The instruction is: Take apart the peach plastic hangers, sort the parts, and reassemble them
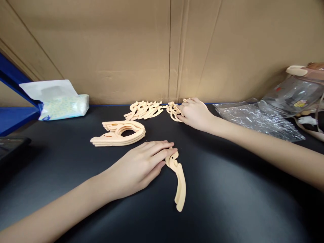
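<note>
Near the middle of the black table, my left hand (141, 165) has its fingers closed over the upper end of a beige plastic hanger arm (181, 189). That curved piece appears doubled and points toward me; its far end is hidden under the fingers. Farther back, my right hand (197, 113) reaches into a small pile of beige hanger hooks (173, 111), fingers bent down and thumb against them. Its fingertips are partly hidden. A neat stack of folded hangers (118, 136) lies left of centre. Behind it, several loose curved hanger pieces (145, 109) overlap in a row.
A tissue pack (64, 106) stands at the back left, beside a blue frame (15, 118). A dark device (12, 146) lies at the left edge. Crumpled clear plastic bag (258, 118) and a transparent jug (296, 96) occupy the back right. Cardboard (121, 50) walls the rear.
</note>
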Tool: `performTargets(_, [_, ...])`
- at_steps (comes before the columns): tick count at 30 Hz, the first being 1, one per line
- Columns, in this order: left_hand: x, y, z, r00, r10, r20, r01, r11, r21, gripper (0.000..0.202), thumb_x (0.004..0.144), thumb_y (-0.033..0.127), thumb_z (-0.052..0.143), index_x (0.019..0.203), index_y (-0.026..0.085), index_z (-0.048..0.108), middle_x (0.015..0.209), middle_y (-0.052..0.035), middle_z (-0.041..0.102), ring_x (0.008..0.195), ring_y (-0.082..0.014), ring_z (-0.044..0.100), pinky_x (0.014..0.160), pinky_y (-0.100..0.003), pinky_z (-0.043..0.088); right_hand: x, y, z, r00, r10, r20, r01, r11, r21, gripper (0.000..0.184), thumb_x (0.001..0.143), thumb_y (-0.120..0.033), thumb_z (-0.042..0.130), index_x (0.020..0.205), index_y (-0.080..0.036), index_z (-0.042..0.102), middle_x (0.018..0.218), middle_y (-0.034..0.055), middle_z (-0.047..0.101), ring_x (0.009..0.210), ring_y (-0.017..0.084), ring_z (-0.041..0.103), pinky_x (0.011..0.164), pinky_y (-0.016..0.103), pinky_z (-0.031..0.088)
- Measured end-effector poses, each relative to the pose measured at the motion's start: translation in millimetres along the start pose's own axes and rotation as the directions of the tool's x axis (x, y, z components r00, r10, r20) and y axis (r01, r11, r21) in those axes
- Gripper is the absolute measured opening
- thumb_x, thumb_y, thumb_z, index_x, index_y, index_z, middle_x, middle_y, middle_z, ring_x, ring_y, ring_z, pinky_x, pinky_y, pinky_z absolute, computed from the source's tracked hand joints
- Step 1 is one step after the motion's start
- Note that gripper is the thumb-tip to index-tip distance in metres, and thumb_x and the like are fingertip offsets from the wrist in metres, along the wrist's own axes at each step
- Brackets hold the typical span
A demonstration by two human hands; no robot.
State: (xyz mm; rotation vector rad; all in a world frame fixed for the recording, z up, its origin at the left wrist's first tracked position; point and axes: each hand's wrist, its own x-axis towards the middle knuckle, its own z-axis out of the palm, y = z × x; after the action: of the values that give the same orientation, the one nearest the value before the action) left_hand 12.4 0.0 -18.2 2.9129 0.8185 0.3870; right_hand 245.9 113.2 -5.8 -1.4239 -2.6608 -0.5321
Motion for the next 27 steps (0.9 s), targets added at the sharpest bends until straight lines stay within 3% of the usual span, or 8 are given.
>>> performTargets(7, [0,0,0.2,1.000,0.011,-0.013,-0.010,1.000,0.020,0.038,0.101,0.019,0.039,0.138,0.019,0.050,0.143,-0.0077,0.055,0.131,-0.0208,0.051,0.107,-0.036,0.046,11,-7,-8,0.996,0.087,0.007,-0.087,0.996,0.020,0.032,0.095,-0.022,0.043,0.089,-0.008,0.072,0.093,0.0195,0.073,0.094,0.031,0.064,0.086,0.040,0.036])
performTargets(13, [0,-2,1.4,1.000,0.017,-0.016,-0.017,1.000,0.020,0.038,0.101,0.019,0.038,0.138,0.019,0.050,0.142,-0.0073,0.056,0.131,-0.0203,0.052,0.107,-0.035,0.046,17,0,-7,0.987,0.161,0.022,-0.162,0.981,0.108,0.033,0.094,-0.016,0.044,0.123,-0.008,0.060,0.090,0.0132,0.074,0.091,0.027,0.067,0.086,0.037,0.036])
performTargets(18, [0,-2,0.6,0.999,0.024,-0.027,-0.023,0.999,0.027,0.038,0.101,0.018,0.038,0.137,0.019,0.051,0.142,-0.0070,0.056,0.131,-0.0199,0.052,0.107,-0.035,0.046,17,7,-8,0.981,0.192,-0.008,-0.187,0.964,0.188,0.042,0.090,-0.010,0.046,0.131,-0.009,0.050,0.094,0.0097,0.075,0.095,0.026,0.067,0.088,0.036,0.038])
performTargets(23, [0,-1,0.0,0.999,0.026,-0.024,-0.025,1.000,0.015,0.037,0.101,0.018,0.041,0.136,0.019,0.051,0.141,-0.0072,0.056,0.131,-0.0201,0.051,0.108,-0.035,0.045,2,13,-26,0.958,0.215,-0.189,-0.121,0.902,0.415,0.041,0.085,-0.013,0.055,0.126,-0.013,0.054,0.088,0.0033,0.074,0.085,0.022,0.067,0.084,0.034,0.042])
performTargets(25, [0,-1,0.7,0.999,0.018,-0.031,-0.018,1.000,-0.005,0.037,0.100,0.018,0.042,0.137,0.019,0.050,0.139,-0.0075,0.058,0.130,-0.0198,0.052,0.108,-0.034,0.045,-13,10,-36,0.960,0.183,-0.214,-0.053,0.864,0.500,0.040,0.084,-0.015,0.058,0.124,-0.015,0.055,0.087,0.0016,0.074,0.080,0.020,0.068,0.076,0.031,0.044])
performTargets(27, [0,0,1.6,0.999,-0.004,-0.036,0.003,0.999,-0.032,0.039,0.100,0.018,0.044,0.139,0.018,0.046,0.136,-0.0077,0.060,0.129,-0.0193,0.052,0.108,-0.033,0.045,-31,2,-45,0.966,0.117,-0.232,0.025,0.847,0.531,0.037,0.084,-0.014,0.058,0.121,-0.017,0.056,0.087,0.0006,0.074,0.081,0.019,0.068,0.079,0.031,0.045])
